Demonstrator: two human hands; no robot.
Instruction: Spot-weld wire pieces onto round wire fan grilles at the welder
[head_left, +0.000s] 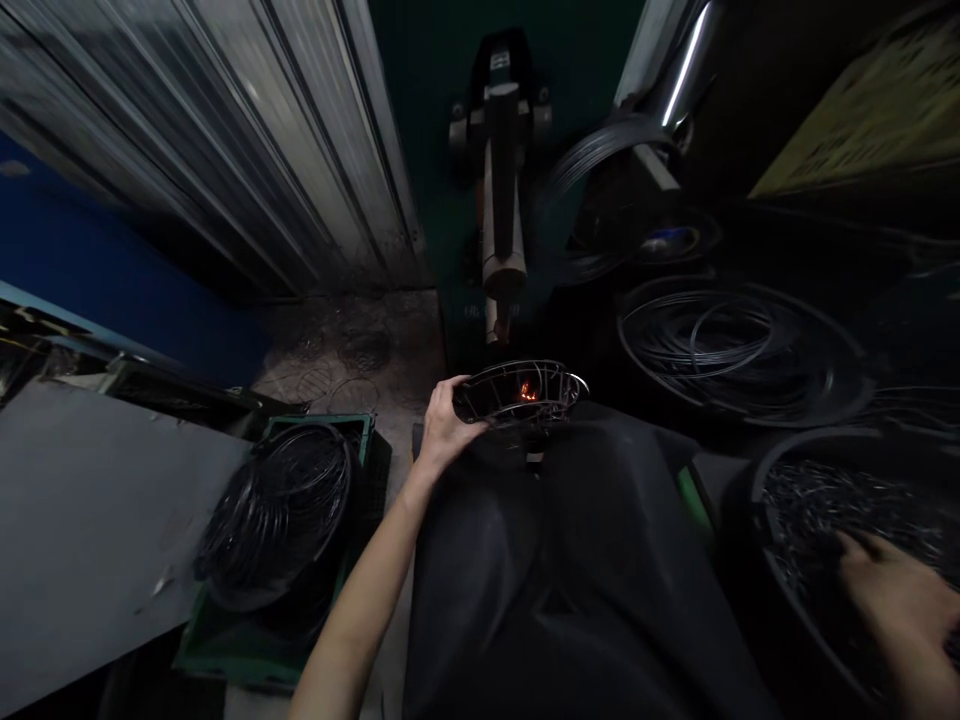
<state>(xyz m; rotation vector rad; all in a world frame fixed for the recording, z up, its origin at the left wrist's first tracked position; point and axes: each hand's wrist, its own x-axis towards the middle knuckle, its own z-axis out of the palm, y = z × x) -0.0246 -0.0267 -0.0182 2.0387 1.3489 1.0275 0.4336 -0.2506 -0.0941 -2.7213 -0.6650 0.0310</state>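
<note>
My left hand [445,428] is closed on the left rim of a round wire basket [487,380]. The basket is tilted above my lap, just below the electrode arm of a machine [504,240]. A small orange glow shows within its wires. At the lower right, my right hand [889,595] reaches into a black tub [772,590] filled with short, bent metal wire pieces [840,500]. That hand is blurred, its fingertips are down among the pieces, and whether it grips any cannot be seen. A dark apron [600,560] covers my lap.
On the left, a green crate [225,640] bears a black basin of wire rings [277,500], beside a grey panel [97,530]. Another tub with wire hoops [697,340] stands at right. A wire coil [600,150] hangs by the machine. Corrugated metal sheeting [247,130] rises behind.
</note>
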